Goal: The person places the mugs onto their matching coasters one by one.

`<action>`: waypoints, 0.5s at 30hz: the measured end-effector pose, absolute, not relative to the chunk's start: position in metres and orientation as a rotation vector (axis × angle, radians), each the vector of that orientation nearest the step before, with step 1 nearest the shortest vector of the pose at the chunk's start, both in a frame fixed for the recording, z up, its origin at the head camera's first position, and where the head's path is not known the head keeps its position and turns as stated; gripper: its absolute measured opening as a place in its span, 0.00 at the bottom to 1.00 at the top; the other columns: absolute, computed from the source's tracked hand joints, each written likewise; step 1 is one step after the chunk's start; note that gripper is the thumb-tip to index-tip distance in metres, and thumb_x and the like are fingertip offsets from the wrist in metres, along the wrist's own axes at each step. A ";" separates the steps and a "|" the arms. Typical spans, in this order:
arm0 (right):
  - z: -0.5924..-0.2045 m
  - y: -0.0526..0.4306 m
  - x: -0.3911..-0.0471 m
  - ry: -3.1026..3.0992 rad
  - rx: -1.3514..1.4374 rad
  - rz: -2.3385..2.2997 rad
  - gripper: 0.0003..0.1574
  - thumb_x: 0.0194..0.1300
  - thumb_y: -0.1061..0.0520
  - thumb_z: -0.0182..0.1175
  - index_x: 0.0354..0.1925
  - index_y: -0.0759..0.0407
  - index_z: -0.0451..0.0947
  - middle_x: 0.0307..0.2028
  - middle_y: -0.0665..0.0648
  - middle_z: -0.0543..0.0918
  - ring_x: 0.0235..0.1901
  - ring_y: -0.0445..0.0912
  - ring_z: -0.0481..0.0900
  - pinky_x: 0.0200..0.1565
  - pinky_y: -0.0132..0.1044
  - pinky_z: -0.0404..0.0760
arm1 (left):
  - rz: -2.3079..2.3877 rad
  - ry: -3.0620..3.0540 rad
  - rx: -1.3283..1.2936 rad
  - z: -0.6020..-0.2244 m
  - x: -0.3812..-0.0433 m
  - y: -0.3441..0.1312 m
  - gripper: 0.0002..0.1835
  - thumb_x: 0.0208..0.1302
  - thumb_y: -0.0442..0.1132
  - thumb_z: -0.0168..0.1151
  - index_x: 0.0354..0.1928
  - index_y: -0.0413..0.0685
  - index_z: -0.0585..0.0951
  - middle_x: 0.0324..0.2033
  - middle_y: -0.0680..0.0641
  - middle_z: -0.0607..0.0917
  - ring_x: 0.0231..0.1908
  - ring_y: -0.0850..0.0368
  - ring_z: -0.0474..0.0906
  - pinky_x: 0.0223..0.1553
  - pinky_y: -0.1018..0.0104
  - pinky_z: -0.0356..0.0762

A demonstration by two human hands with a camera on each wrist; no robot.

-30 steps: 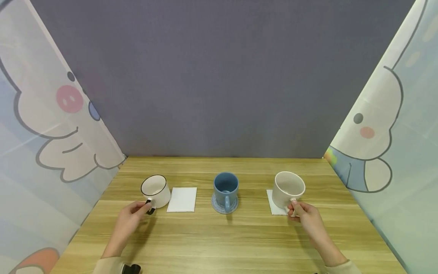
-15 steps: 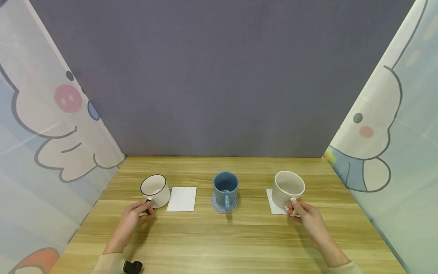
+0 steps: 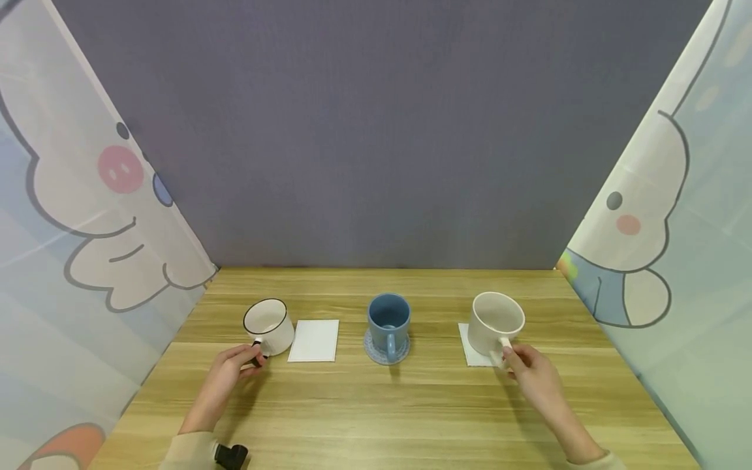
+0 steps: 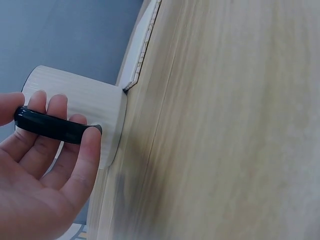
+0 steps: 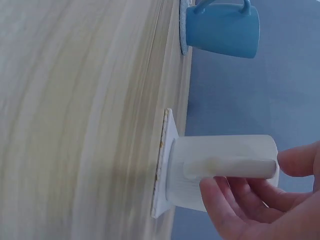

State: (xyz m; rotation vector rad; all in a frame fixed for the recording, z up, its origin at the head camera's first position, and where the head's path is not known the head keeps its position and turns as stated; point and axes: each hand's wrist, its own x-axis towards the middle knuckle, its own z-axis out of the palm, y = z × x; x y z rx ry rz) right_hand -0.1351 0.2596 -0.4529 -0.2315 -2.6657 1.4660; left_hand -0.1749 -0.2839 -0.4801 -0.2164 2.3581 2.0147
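Observation:
At the left, a white enamel-style mug [image 3: 276, 336] with a dark rim stands on the table beside a square white coaster [image 3: 314, 341]. My left hand [image 3: 229, 369] holds its black handle [image 4: 52, 126], fingers curled round it and thumb at the top end. At the right, a plain white mug [image 3: 490, 329] sits upright on another square white coaster [image 5: 161, 195]. My right hand [image 3: 533, 378] is at this mug's handle [image 5: 235, 167], thumb against its upper end and fingers bent behind it. The lower part of that handle is partly hidden in the head view.
Between the two white mugs, a blue mug [image 3: 388, 320] stands on a round blue-grey coaster [image 3: 375, 352], handle towards me. The wooden table [image 3: 376, 418] ends at a grey back panel [image 3: 376, 163]. Cartoon-printed sheets [image 3: 675, 365] hang at both sides.
My right fingers have shifted slightly outward, so more of the white mug's handle shows. My left fingers have come further round the black handle. The mugs stay in place.

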 end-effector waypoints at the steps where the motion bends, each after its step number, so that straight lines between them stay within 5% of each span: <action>1: -0.451 0.260 -0.134 -2.682 -0.233 1.397 0.25 0.79 0.51 0.53 0.53 0.75 0.76 0.44 0.66 0.84 0.40 0.49 0.83 0.39 0.34 0.84 | 2.019 2.357 -0.221 -0.480 -0.175 -0.284 0.18 0.79 0.37 0.50 0.41 0.23 0.80 0.36 0.44 0.81 0.42 0.55 0.80 0.48 0.60 0.84; 8: -0.439 0.263 -0.129 -2.663 -0.116 1.100 0.23 0.77 0.51 0.57 0.52 0.73 0.80 0.43 0.68 0.86 0.45 0.61 0.83 0.38 0.40 0.80 | 1.997 2.385 -0.207 -0.479 -0.175 -0.283 0.18 0.79 0.37 0.49 0.41 0.23 0.79 0.35 0.44 0.80 0.41 0.57 0.79 0.47 0.60 0.84; 15: -0.422 0.253 -0.132 -2.580 0.014 0.954 0.13 0.73 0.55 0.62 0.45 0.65 0.85 0.39 0.59 0.88 0.39 0.55 0.86 0.35 0.35 0.82 | 1.979 2.401 -0.210 -0.478 -0.175 -0.282 0.19 0.79 0.38 0.49 0.40 0.24 0.80 0.35 0.45 0.80 0.40 0.59 0.78 0.46 0.61 0.84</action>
